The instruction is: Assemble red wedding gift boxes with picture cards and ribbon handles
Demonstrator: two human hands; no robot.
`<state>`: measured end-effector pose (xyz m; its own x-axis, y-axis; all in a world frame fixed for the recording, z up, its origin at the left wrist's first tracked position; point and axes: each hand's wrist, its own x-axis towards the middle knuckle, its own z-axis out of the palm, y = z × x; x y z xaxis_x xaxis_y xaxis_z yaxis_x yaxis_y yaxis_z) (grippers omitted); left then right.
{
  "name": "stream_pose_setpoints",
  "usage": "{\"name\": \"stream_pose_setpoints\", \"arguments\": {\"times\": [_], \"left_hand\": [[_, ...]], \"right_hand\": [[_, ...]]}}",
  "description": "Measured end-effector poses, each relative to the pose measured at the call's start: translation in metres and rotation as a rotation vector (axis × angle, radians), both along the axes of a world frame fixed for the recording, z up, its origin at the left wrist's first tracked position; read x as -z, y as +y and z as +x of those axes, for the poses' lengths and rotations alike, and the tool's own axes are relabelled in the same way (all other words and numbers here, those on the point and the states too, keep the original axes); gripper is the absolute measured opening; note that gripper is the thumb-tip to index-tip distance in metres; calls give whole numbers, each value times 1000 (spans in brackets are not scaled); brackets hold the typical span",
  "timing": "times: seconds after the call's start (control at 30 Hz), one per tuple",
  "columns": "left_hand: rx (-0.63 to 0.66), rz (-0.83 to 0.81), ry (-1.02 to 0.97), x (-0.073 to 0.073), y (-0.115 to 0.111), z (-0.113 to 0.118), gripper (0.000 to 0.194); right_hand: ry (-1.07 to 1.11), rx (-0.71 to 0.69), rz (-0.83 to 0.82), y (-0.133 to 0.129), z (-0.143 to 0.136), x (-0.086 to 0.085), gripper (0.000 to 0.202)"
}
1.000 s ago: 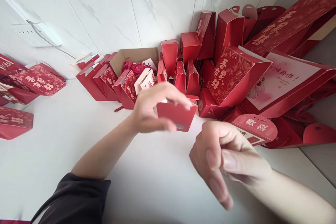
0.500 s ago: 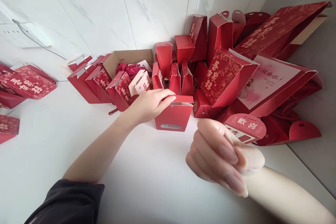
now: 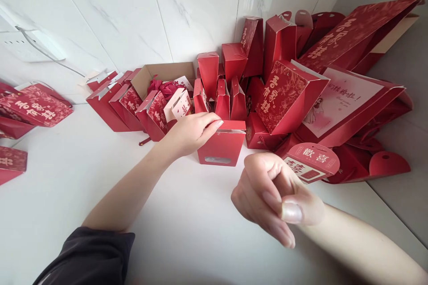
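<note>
My left hand [image 3: 194, 132] is closed over the top edge of a red gift box [image 3: 223, 146]. Its fingertips press along the folded top flap at the left half. The box stands upright on the white tabletop, with a small clear window low on its front and a thin gap under the flap. To the right and nearer the camera, my right hand [image 3: 267, 198] hangs in the air, apart from the box. Its fingers are curled, thumb tip pressed against the forefinger. Whatever lies in that pinch, if anything, cannot be made out.
Behind stand several small red boxes [image 3: 207, 71] and an open cardboard carton [image 3: 167, 70] holding red cloth. Large red gift bags [image 3: 290, 93] crowd the right side, with a "double happiness" box [image 3: 312, 160] in front. More red bags [image 3: 36, 103] lie far left, below a wall socket [image 3: 31, 46].
My right hand has shifted slightly left and turned, so the thumb now shows against the forefinger. My left hand and the red gift box have stayed in place.
</note>
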<state>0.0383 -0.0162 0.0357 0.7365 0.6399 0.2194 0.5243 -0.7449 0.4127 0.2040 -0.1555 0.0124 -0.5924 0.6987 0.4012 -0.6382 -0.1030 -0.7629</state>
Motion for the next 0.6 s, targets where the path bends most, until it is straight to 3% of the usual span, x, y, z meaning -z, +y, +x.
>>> {"name": "stream_pose_setpoints", "arguments": {"times": [0.17,0.37,0.6], "left_hand": [[3,14,-6,1,0,0,39],[-3,22,1,2,1,1,39],[-11,20,4,2,1,2,37]], "right_hand": [[34,-2,43,3,0,1,20],[217,34,89,8,-8,2,27],[262,5,24,8,-8,-2,19]]}}
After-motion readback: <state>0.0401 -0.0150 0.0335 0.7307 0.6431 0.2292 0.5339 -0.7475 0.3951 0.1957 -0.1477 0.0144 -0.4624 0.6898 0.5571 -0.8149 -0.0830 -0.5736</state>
